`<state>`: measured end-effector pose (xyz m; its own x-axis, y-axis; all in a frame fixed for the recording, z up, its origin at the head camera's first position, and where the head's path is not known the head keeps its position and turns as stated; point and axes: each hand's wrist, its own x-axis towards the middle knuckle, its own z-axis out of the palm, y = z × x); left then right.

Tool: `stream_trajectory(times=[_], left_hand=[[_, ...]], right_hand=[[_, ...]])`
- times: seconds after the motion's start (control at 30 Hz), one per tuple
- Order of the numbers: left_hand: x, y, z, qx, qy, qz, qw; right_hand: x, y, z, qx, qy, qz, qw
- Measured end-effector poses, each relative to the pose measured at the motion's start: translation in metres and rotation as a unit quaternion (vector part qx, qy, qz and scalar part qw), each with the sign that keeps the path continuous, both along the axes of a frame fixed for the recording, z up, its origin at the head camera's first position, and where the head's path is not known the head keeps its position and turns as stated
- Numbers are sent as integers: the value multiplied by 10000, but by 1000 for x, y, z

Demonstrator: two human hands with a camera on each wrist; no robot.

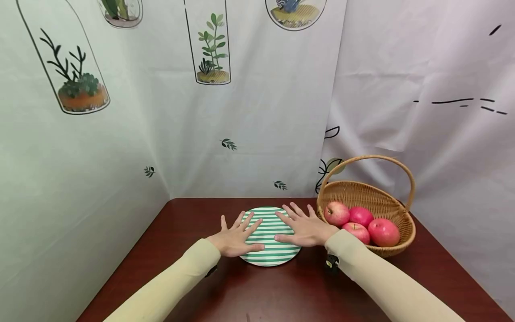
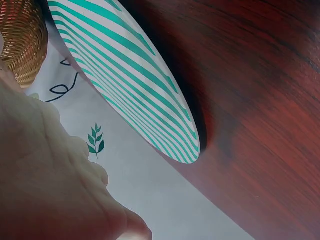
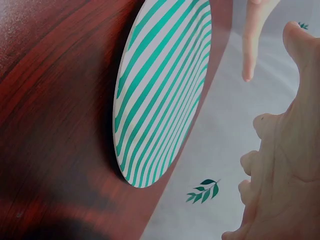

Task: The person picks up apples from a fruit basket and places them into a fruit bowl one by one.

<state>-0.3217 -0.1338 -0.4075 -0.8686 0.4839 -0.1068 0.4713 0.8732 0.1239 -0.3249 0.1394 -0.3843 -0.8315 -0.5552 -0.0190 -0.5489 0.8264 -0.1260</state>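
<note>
A round board with green and white stripes (image 1: 268, 237) lies flat on the dark red-brown table. My left hand (image 1: 235, 239) is held over its left side, fingers straight and spread. Over the board's right side is my right hand (image 1: 307, 228), also palm down with spread fingers. Both wrist views show a gap between the palms and the striped board (image 2: 130, 70), so neither hand appears to touch it. Nothing is held in either hand. To the right stands a wicker basket (image 1: 404, 228) with several red apples (image 1: 384, 232), close to my right hand and forearm.
The basket's tall arched handle (image 1: 372, 157) rises at the table's back right. White curtains (image 1: 257, 116) printed with plants hang behind and beside the table (image 1: 265, 295). The bare tabletop shows in front of the board and to its left.
</note>
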Motion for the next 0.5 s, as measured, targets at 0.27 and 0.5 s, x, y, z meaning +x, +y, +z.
stream_trajectory(times=[0.27,0.5], left_hand=[[-1,-1,-2,-56,-74,26,10000],[-2,0,0,-29,-67,45,10000]], right_hand=[[0,-1,-2,-28,-21,44,10000],[0,0,-1,-16,1,16,10000]])
